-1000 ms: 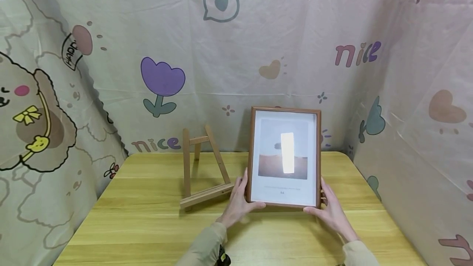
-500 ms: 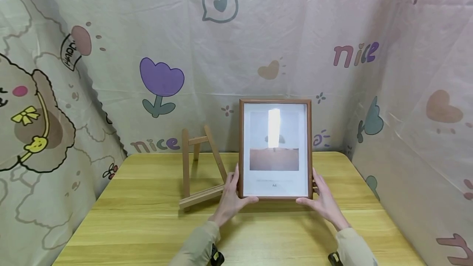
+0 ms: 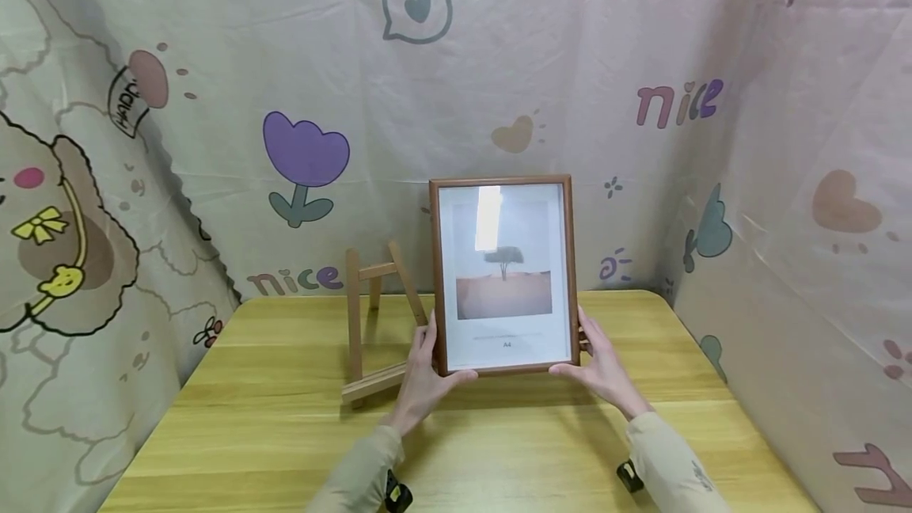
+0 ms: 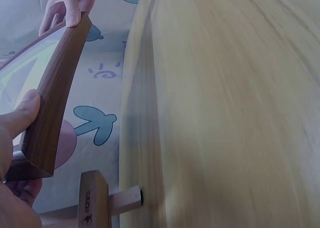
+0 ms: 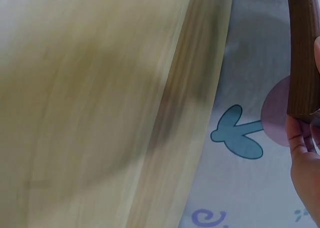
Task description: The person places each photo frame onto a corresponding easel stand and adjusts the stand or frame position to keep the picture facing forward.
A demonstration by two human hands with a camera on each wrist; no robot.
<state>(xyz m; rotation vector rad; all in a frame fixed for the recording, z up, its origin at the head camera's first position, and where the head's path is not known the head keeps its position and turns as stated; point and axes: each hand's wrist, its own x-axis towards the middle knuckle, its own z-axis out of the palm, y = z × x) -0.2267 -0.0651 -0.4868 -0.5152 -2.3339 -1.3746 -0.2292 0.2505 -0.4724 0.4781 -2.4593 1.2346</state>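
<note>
A brown wooden picture frame [image 3: 504,347] with a tree print behind glossy glazing is held upright between both hands in the head view. My left hand [image 3: 422,386] grips its lower left corner, thumb over the front of the bottom edge and fingers along the side. On the lower right corner, my right hand [image 3: 602,366] grips the same way. The left wrist view shows the frame's bottom edge [image 4: 57,93] raised above the table level. Just left of the frame stands a small wooden easel [image 3: 354,315], its ledge partly hidden behind my left hand.
The wooden table [image 3: 271,434] reaches back to a printed cloth curtain [image 3: 427,101] that also hangs along both sides. In the left wrist view, the end of the easel's ledge [image 4: 92,200] sits just below the left hand.
Both hands have carried the picture frame left and upward, from the easel's right side to where the frame's left edge overlaps the easel's right leg. The easel has stayed in place.
</note>
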